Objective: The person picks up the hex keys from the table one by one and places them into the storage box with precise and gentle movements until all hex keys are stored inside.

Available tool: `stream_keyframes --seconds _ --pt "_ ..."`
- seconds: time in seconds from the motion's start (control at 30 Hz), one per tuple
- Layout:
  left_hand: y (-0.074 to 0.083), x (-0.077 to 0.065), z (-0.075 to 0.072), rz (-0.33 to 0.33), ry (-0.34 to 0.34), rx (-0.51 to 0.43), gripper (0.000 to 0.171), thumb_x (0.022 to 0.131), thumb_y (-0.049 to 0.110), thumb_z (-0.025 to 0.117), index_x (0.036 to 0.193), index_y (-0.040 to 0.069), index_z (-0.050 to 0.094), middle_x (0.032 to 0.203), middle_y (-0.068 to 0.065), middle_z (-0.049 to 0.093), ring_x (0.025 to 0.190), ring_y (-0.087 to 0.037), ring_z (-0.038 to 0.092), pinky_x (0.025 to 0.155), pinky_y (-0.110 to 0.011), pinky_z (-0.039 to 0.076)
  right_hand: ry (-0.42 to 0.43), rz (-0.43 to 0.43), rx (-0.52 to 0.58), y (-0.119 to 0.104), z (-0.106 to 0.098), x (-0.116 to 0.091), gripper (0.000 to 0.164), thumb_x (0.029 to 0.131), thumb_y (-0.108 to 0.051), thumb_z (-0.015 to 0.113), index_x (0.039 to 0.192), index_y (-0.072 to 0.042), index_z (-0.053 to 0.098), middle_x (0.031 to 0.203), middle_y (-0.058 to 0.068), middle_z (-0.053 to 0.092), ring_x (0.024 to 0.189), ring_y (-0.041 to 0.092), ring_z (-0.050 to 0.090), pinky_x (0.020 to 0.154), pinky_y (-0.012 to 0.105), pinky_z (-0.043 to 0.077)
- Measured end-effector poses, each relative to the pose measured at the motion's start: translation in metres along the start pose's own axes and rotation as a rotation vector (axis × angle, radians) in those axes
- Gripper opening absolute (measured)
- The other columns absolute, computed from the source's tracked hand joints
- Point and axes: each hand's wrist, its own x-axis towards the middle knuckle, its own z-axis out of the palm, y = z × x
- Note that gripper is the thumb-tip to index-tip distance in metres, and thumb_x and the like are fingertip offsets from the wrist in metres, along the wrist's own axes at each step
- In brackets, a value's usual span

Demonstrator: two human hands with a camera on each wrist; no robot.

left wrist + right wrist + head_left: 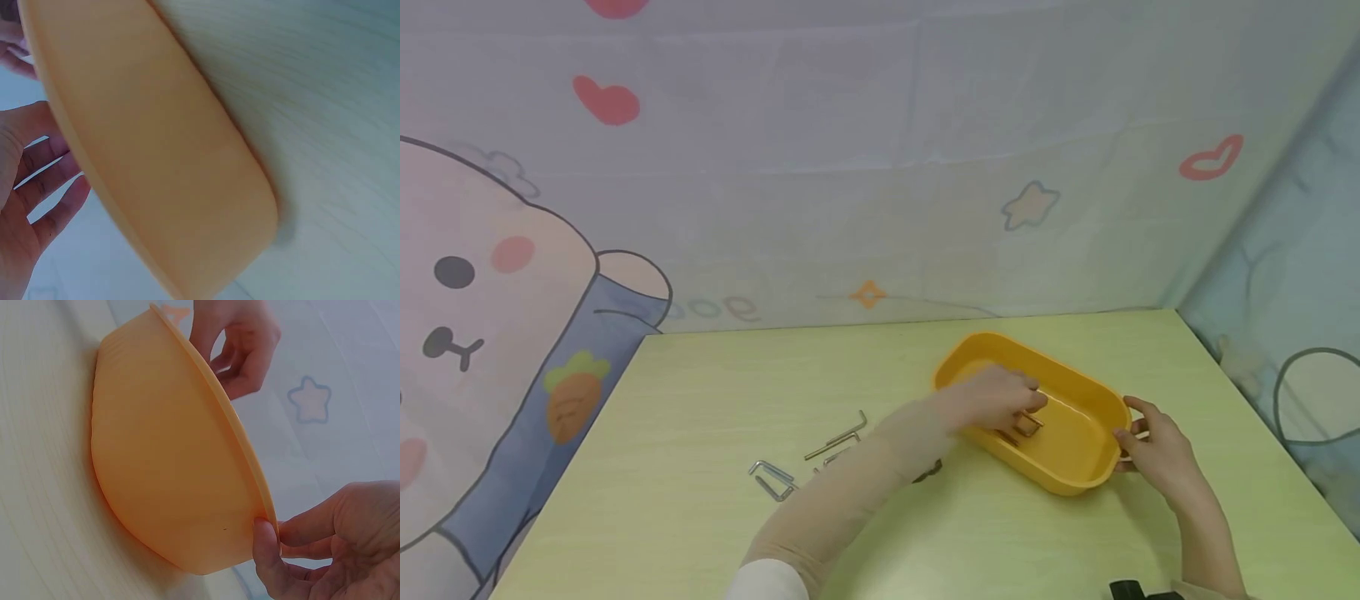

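Note:
A yellow plastic tray (1078,433) lies at an angle on the right half of the table. My left hand (1000,398) reaches over its near left wall, fingers loosely bent and spread above the inside. Just under those fingers, metal L-shaped hex keys (1028,425) lie on the tray floor, partly covered by the hand. In the left wrist view the tray wall hides some of my left fingertips. At the tray's right end my right hand (1161,450) pinches the rim, its thumb (265,540) outside the wall.
Several more hex keys (772,479) lie loose on the pale wooden table (700,400), left of the tray, and my left forearm partly covers some. A printed cloth (880,167) hangs behind the table, with another at its right side.

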Motion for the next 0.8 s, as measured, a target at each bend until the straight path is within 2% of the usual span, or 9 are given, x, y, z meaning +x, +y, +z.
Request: stream_keyframes --seconds 0.13,0.3,0.47,0.57,0.7,0.8 --pt "-0.002 -0.017 -0.006 -0.026 0.103 0.076 0.021 0.096 0.015 0.053 0.113 0.022 0.064 0.102 0.009 0.064 0.087 -0.005 0.06 0.068 -0.015 0.047 -0.003 0.007 0.003 0.0 0.0 0.0 0.057 0.099 -0.006 0.044 0.146 0.013 0.017 0.105 0.023 0.042 0.076 0.011 0.059 0.064 0.026 0.058" --pt "-0.004 -0.036 -0.006 -0.068 0.194 0.071 0.019 0.097 0.014 0.052 0.111 0.02 0.064 0.098 0.008 0.063 0.085 -0.006 0.059 0.071 -0.015 0.045 -0.001 0.004 0.003 -0.001 0.001 0.0 0.056 0.099 -0.004 0.044 0.145 0.013 0.017 0.105 0.023 0.043 0.075 0.01 0.059 0.064 0.026 0.058" --pt "-0.003 -0.05 -0.004 -0.12 0.244 0.066 0.013 0.095 0.016 0.056 0.105 0.021 0.064 0.094 0.008 0.061 0.079 -0.007 0.054 0.067 -0.016 0.041 0.0 0.002 0.009 0.0 0.001 0.0 0.056 0.098 -0.004 0.044 0.145 0.013 0.018 0.105 0.022 0.044 0.075 0.01 0.059 0.064 0.027 0.058" --pt "-0.003 -0.059 -0.002 -0.152 0.302 0.06 0.012 0.093 0.015 0.058 0.102 0.02 0.064 0.089 0.008 0.06 0.072 -0.006 0.051 0.063 -0.015 0.038 0.0 0.002 0.014 0.0 0.001 0.0 0.056 0.099 -0.004 0.044 0.145 0.013 0.018 0.105 0.023 0.043 0.076 0.011 0.059 0.064 0.026 0.058" --pt "-0.002 -0.072 0.001 -0.203 0.389 0.043 0.011 0.088 0.012 0.062 0.096 0.019 0.065 0.082 0.007 0.058 0.064 -0.005 0.042 0.056 -0.015 0.029 0.0 0.002 0.011 0.0 0.001 0.0 0.056 0.099 -0.004 0.044 0.146 0.012 0.018 0.106 0.022 0.042 0.077 0.012 0.06 0.064 0.026 0.058" --pt "-0.001 -0.082 0.004 -0.245 0.415 0.043 0.014 0.085 0.011 0.065 0.097 0.019 0.065 0.082 0.007 0.058 0.065 -0.006 0.041 0.055 -0.016 0.024 -0.001 0.006 0.005 0.0 0.001 0.001 0.056 0.099 -0.004 0.044 0.146 0.012 0.018 0.105 0.022 0.042 0.077 0.012 0.06 0.064 0.026 0.058"
